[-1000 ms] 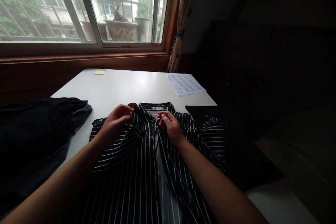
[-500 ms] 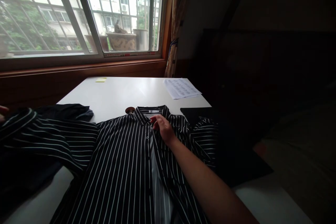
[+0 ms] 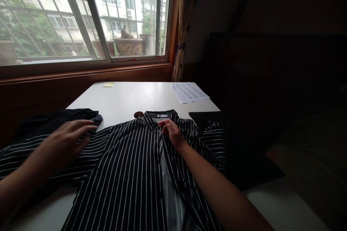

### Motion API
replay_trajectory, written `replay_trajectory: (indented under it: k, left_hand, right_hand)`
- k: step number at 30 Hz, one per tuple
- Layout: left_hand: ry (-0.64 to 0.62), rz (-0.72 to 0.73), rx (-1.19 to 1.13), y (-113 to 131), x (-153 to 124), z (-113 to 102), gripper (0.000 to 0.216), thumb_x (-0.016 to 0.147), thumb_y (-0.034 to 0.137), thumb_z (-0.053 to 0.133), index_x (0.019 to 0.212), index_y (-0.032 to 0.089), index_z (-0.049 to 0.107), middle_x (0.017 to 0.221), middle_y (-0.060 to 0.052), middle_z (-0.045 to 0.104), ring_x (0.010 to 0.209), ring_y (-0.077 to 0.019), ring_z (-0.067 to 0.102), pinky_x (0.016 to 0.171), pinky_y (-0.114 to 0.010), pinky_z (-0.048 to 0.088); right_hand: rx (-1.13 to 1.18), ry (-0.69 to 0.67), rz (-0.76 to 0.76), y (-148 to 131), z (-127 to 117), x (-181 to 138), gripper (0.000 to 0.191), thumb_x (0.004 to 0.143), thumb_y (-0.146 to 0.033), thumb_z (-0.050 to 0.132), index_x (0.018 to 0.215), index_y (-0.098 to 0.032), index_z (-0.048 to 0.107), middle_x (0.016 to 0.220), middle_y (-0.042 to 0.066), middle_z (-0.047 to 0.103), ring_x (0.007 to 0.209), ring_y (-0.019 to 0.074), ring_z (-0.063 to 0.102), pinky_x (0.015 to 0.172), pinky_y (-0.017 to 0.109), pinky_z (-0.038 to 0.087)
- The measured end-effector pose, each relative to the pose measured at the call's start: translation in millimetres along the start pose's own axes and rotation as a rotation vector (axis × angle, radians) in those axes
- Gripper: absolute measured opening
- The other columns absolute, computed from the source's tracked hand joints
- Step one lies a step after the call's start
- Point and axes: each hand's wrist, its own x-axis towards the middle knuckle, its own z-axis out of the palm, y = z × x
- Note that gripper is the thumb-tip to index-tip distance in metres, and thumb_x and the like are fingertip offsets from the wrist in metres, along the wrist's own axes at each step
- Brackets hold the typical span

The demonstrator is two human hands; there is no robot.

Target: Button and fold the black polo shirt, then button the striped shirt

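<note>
A black shirt with white stripes (image 3: 130, 173) lies front up on the white table (image 3: 127, 97), collar toward the window. My right hand (image 3: 172, 132) rests on the shirt just below the collar, fingers curled and pressing the placket. My left hand (image 3: 66, 139) hovers flat over the shirt's spread left sleeve, fingers stretched out and slightly blurred by motion, holding nothing.
A dark garment (image 3: 54, 121) lies at the table's left. A printed sheet (image 3: 189, 92) and a yellow sticky note (image 3: 108, 85) sit at the far side. A dark flat item (image 3: 206, 116) lies right of the collar. A small round brown thing (image 3: 138, 114) peeks out beside the collar.
My left hand left the collar, pulled the left sleeve out to the side, and now lies open over the flattened sleeve. My right hand stayed by the collar.
</note>
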Motion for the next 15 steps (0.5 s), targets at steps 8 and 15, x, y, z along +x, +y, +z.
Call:
replay_trajectory:
  k: [8,15]
  left_hand:
    - [-0.240,0.213,0.142,60,23,148,0.046,0.096,0.042,0.050,0.139,0.027,0.054,0.150,-0.009,0.048,0.142,-0.0330,0.039,0.115,-0.060,0.031]
    - [-0.233,0.006,0.260,-3,2,154,0.052,0.100,0.047,0.039,0.147,0.026,0.046,0.156,-0.008,0.040,0.146,-0.0309,0.033,0.118,-0.058,0.026]
  right_hand:
    - [-0.063,-0.022,-0.027,-5,0,-1,0.048,0.100,-0.056,0.034,0.097,-0.023,0.067,0.093,0.004,0.065,0.067,0.0149,0.058,0.068,0.031,0.049]
    - [-0.083,-0.019,-0.032,-4,5,1,0.049,0.099,-0.055,0.038,0.081,-0.019,0.065,0.077,0.003,0.063,0.062,0.0145,0.056,0.064,0.029,0.047]
